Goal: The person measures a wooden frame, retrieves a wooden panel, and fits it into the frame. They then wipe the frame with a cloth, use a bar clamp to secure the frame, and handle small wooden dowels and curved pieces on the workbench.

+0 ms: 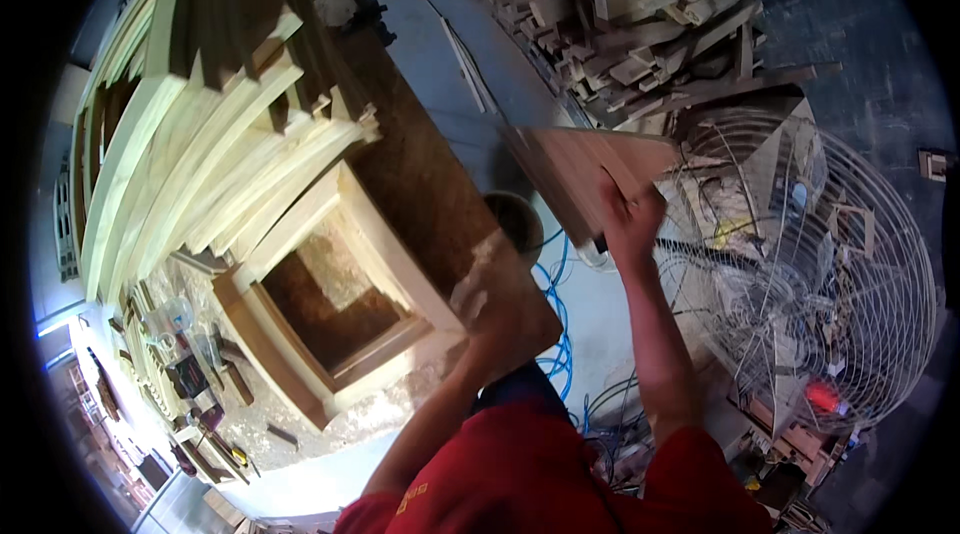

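My right hand (632,222) is closed on the near edge of a flat reddish-brown wooden board (580,166), held up off the bench over the floor on the right. My left hand (484,299) is over the bench beside the right corner of a pale wooden frame (380,244). Its fingers are smeared, so I cannot make out whether it touches the frame or holds anything. The four-sided frame lies on the worktable, its middle open to the brown tabletop.
Long pale wooden pieces (190,154) are stacked at the table's far left. Hand tools (190,374) lie along its left edge. A large wire-caged fan (810,284) stands at right. Offcuts (640,14) are heaped behind. Blue hoses (562,334) and a bucket (517,219) are on the floor.
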Action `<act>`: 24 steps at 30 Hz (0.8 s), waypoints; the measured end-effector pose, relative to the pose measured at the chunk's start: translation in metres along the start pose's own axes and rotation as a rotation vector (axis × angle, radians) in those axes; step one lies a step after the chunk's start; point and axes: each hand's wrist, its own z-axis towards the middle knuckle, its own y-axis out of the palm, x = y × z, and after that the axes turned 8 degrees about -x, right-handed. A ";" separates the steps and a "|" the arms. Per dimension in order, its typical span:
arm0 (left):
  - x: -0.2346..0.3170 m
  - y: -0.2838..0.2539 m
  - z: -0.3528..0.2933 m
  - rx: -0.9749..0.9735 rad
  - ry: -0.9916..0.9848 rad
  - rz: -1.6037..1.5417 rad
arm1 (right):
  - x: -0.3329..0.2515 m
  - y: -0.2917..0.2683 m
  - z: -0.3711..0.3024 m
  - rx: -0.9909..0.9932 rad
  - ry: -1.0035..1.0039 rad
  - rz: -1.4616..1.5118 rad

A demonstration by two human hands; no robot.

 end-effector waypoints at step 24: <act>0.014 0.078 0.026 0.010 -0.342 -0.399 | 0.460 0.175 -0.013 -0.132 0.822 0.322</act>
